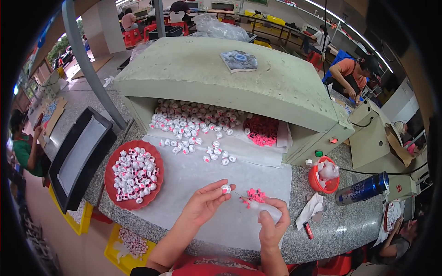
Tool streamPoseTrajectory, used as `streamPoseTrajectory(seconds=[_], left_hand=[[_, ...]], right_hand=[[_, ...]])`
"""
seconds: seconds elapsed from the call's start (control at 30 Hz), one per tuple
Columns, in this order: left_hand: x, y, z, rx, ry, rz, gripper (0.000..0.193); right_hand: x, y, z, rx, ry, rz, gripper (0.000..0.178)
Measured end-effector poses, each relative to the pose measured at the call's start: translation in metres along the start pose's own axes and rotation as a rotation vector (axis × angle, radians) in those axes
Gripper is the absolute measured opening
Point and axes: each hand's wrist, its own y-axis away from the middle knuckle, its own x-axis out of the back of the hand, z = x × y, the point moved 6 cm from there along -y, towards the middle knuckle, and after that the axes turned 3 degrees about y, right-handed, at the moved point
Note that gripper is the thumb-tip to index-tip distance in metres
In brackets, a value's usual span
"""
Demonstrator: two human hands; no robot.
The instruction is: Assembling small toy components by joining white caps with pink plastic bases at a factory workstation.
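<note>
Speckled grey stone counter (340,225) fills the lower view, covered in the middle by a white sheet of cloth (202,184). Over that sheet the left hand (205,202) pinches a small white bead-like piece with a pink spot (226,188) between thumb and fingertips, fingers closed narrowly around it. Just to its right, close but apart, the right hand (274,225) is wrapped around a translucent white squeeze bottle (267,209), whose thin nozzle points toward the held piece. A small heap of pink plastic bits (254,195) lies on the sheet, touching or just behind the bottle. Farther left sits a round red plate (110,184) heaped with matching white and pink pieces. Ahead of the hands, more such pieces spill from the open mouth of a pale green box-shaped hood (221,78). Right of the hands stand a small red cup (315,181) and a blue cylindrical bottle (363,187) lying on its side.
</note>
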Motion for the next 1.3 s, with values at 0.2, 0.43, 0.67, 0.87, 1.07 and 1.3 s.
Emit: streamPoseTrajectory(seconds=[0.2,0.43,0.67,0.87,1.07,1.3], left_hand=[[0.005,0.008,-0.007,-0.004,0.017,-0.113,0.042],[-0.012,0.015,-0.025,0.277,0.411,-0.402,0.037],[-0.017,0.017,-0.010,-0.002,0.047,-0.083,0.033],[-0.023,0.015,0.002,-0.292,-0.202,-0.076,0.030],[-0.029,0.016,-0.006,-0.307,-0.354,-0.045,0.031],[-0.028,0.022,0.005,-0.225,-0.162,0.087,0.035]], right_hand=[[0.001,0.005,0.000,-0.007,-0.041,0.010,0.020],[0.003,0.008,0.003,-0.055,-0.081,-0.023,0.019],[0.018,0.001,0.002,-0.085,-0.165,0.030,0.025],[0.010,0.007,-0.005,0.027,0.026,-0.007,0.024],[0.014,0.014,-0.010,0.080,0.031,0.025,0.028],[0.009,0.011,-0.024,0.206,0.215,0.004,0.024]])
